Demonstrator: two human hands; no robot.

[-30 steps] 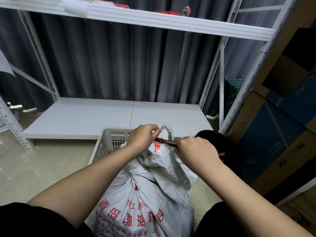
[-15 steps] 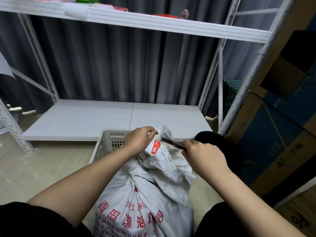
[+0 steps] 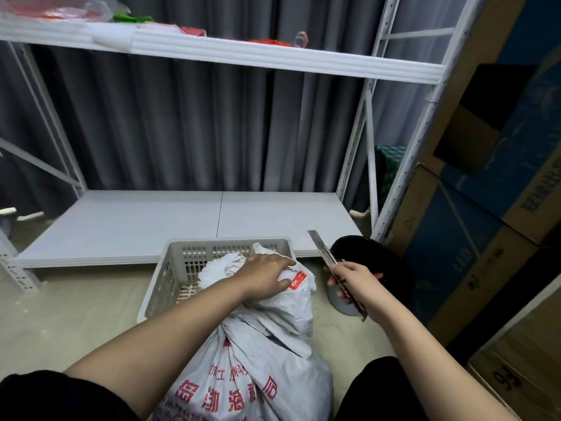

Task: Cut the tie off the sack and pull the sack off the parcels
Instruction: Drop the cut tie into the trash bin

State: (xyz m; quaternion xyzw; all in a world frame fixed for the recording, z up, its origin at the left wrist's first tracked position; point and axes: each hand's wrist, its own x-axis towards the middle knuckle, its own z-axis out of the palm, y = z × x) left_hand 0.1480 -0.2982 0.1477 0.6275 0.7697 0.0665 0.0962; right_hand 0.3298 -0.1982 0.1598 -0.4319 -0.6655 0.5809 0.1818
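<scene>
A grey woven sack [image 3: 267, 369] with red printed characters stands between my knees, its neck bunched and knotted at about mid height. Its loose top flops forward over a pale plastic crate [image 3: 170, 268]. My left hand [image 3: 267, 276] presses down on that loose top, next to a small red label [image 3: 298, 279]. My right hand [image 3: 352, 282] is off to the right of the sack, gripping a utility knife [image 3: 326, 256] whose blade points up and away from the sack. The parcels inside are hidden.
A white metal rack's low shelf [image 3: 188, 226] lies just beyond the crate, with an upper shelf [image 3: 243, 54] holding red and green items. Large cardboard boxes [image 3: 473, 238] stand stacked at right. A black round object [image 3: 370, 262] sits by my right hand.
My right hand has pulled the knife out of the sack's top and swung it right, blade up. My left hand went from pinching the top to pressing it down onto the crate.
</scene>
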